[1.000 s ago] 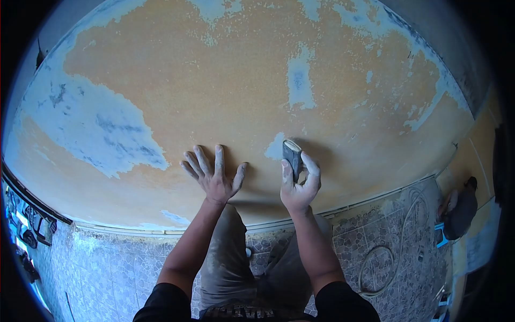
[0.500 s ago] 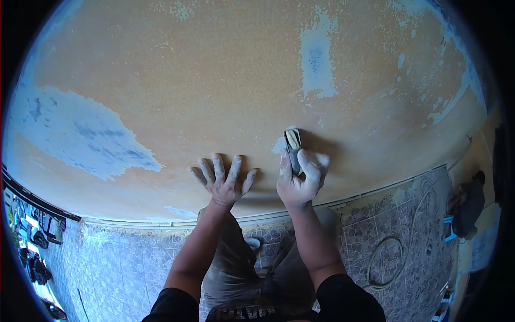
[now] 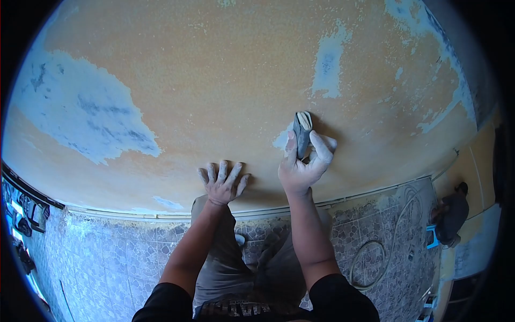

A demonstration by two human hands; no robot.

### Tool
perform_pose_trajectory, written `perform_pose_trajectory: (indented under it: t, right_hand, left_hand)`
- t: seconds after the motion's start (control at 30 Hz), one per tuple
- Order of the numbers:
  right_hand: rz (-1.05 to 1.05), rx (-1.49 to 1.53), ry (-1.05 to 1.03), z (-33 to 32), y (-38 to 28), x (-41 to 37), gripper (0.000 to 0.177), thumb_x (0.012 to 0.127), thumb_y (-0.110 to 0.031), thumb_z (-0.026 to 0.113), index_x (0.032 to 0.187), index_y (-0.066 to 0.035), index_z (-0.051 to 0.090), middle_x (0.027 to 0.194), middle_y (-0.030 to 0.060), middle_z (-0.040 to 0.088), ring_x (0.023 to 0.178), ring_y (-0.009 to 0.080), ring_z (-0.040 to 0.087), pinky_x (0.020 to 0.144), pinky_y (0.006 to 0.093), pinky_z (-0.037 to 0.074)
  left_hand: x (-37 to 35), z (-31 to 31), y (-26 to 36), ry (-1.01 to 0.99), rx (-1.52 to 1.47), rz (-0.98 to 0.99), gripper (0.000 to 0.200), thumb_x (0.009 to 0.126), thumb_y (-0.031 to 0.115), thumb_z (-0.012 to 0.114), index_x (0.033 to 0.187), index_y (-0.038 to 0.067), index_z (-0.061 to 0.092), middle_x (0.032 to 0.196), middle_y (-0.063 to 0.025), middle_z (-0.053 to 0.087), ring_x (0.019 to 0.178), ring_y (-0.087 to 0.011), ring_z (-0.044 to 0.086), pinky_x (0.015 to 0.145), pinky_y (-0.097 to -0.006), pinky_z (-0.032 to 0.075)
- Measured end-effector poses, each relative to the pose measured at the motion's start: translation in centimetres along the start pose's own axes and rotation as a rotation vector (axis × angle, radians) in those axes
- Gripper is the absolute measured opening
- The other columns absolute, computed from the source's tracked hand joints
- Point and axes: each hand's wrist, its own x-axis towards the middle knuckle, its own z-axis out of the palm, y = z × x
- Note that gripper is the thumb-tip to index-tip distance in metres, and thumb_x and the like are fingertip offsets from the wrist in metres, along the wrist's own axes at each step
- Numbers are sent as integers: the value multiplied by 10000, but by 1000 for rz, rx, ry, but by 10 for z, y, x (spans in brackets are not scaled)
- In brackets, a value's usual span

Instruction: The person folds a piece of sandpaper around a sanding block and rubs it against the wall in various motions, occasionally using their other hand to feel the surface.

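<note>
My right hand (image 3: 303,169) is closed on a folded piece of sandpaper (image 3: 302,134), dark grey outside with pale folded layers showing at its top end. The sandpaper is against the tan painted wall (image 3: 214,96), just right of a small whitish patch (image 3: 282,137). My left hand (image 3: 220,185) lies against the wall lower and to the left, fingers spread, holding nothing. Pale dust coats the fingers of both hands.
Larger bare whitish patches (image 3: 88,110) mark the wall at left, with another patch (image 3: 328,64) above my right hand. A coiled hose (image 3: 370,263) lies on the patterned tile floor (image 3: 123,252). At far right another person (image 3: 452,214) sits on a blue stool (image 3: 431,236).
My right hand has moved up and slightly right on the wall with the sandpaper. My left hand stays spread on the wall. The whole view has shifted a little.
</note>
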Motion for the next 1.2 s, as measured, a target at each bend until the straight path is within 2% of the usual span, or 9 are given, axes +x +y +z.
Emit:
perform_pose_trajectory:
  t: [0.27,0.3,0.47,0.57,0.77,0.87,1.03,1.13,1.2]
  right_hand:
    - [232,161,58,5,18,-93,551,929,46,704,1355,19,356,1156,175,467,854,191,594,656,295,518]
    - [185,-72,-17,-3,7,-65,565,924,55,709,1372,38,367,1175,183,486,928,205,629,704,301,560]
    - [6,-65,45,4,8,-20,517,932,16,723,1366,39,442,1071,169,565,905,202,586,693,311,528]
    - [-72,-161,-8,-5,18,-71,505,932,42,711,1371,32,461,1119,181,548,921,237,591,718,349,547]
    - [-7,-35,-50,-6,7,-34,547,920,49,721,1394,39,448,1163,167,496,938,245,567,714,351,560]
    - [12,60,-9,2,6,3,543,921,40,725,1389,49,451,1120,164,505,928,233,548,701,333,558]
    - [-70,-143,12,-5,14,-69,536,898,18,760,1364,22,494,1061,149,571,912,268,554,743,389,501]
    - [25,-49,4,-10,9,-79,484,881,26,771,1312,-6,552,990,119,606,886,266,526,744,393,460]
    - [66,-2,55,-2,4,-36,551,827,53,799,1323,-36,575,985,106,615,862,270,544,712,397,469]
  left_hand:
    - [-11,4,-2,-7,15,15,633,901,510,695,1468,254,579,1704,-141,211,1582,-426,50,1235,-648,-40]
    - [-13,3,-1,-32,5,17,633,901,510,695,1468,254,579,1704,-141,211,1582,-426,50,1235,-648,-40]
    - [-20,10,0,23,-20,-43,604,893,520,704,1456,333,592,1686,-71,287,1584,-382,119,1250,-610,-16]
    - [-21,12,-2,36,-5,-29,597,891,517,702,1450,335,598,1686,-63,288,1584,-383,120,1248,-612,-8]
    - [-24,12,2,20,-10,-54,574,898,524,675,1445,366,600,1678,-34,308,1591,-370,89,1254,-601,-27]
    - [-22,11,3,18,-21,-53,563,900,516,677,1438,366,608,1684,-47,294,1591,-371,80,1251,-604,-40]
    - [1,-9,-8,-41,-24,-35,566,891,510,691,1431,356,617,1698,-89,254,1589,-399,52,1239,-621,-62]
    - [8,-14,-19,6,-13,-30,686,899,462,682,1516,209,521,1691,-239,170,1569,-482,4,1208,-691,-56]
    - [-4,-7,-18,0,0,-18,698,906,464,666,1532,205,495,1691,-239,171,1566,-490,0,1204,-702,-47]
